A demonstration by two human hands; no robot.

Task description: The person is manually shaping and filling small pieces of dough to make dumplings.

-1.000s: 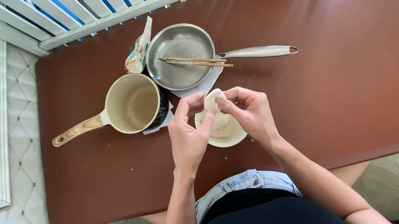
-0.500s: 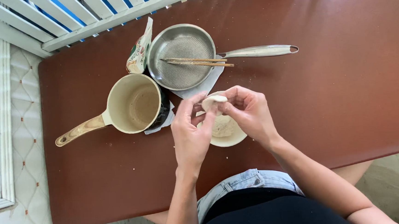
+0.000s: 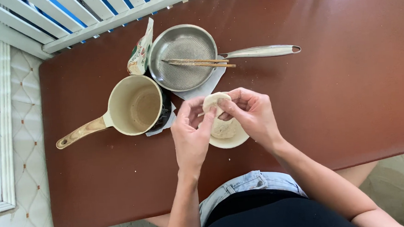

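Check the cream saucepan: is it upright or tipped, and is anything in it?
Upright. The cream saucepan sits flat on the brown table, mouth up; its bare bottom shows only a brownish stain.

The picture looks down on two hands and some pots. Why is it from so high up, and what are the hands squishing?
The camera sits on the person's head, so you see what they see, looking down. The left hand and right hand pinch a pale round piece of dough together, above a small white bowl with more dough inside. On the brown table stand a cream saucepan with a wooden handle and a steel frying pan with chopsticks across it. A small food packet stands behind them.
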